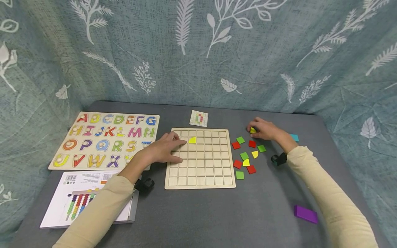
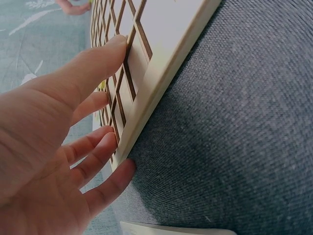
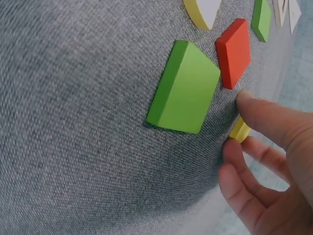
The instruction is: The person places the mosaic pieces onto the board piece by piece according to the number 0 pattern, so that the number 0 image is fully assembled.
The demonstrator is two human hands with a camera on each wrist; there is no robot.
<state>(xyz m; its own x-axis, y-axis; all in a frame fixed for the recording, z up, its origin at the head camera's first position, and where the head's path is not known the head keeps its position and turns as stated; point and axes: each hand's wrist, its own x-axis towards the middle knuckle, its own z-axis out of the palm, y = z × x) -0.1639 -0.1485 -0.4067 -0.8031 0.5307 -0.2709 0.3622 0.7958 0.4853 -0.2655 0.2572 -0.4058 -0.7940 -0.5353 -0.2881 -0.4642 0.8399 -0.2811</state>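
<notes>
A square wooden grid board [image 1: 200,183] lies flat on the table, with one yellow quarter-circle tile [image 1: 192,140] in a cell of its second row. My left hand [image 1: 165,148] rests on the board's left side, thumb and fingers spread and holding no tile; the left wrist view shows the fingertips along the board's edge. Over at the right, my right hand [image 1: 263,129] has thumb and fingers about another yellow tile [image 3: 239,130], pinching it close to the table. Below that hand lie loose tiles, among them a red tile [image 3: 234,54] and a green tile [image 3: 188,90].
A small pattern card [image 1: 199,118] lies behind the board. To the left are an alphabet puzzle [image 1: 105,137] and a white box [image 1: 59,206]. A purple block [image 1: 306,214] sits at the front right, and a teal piece [image 1: 294,137] is beyond the right wrist.
</notes>
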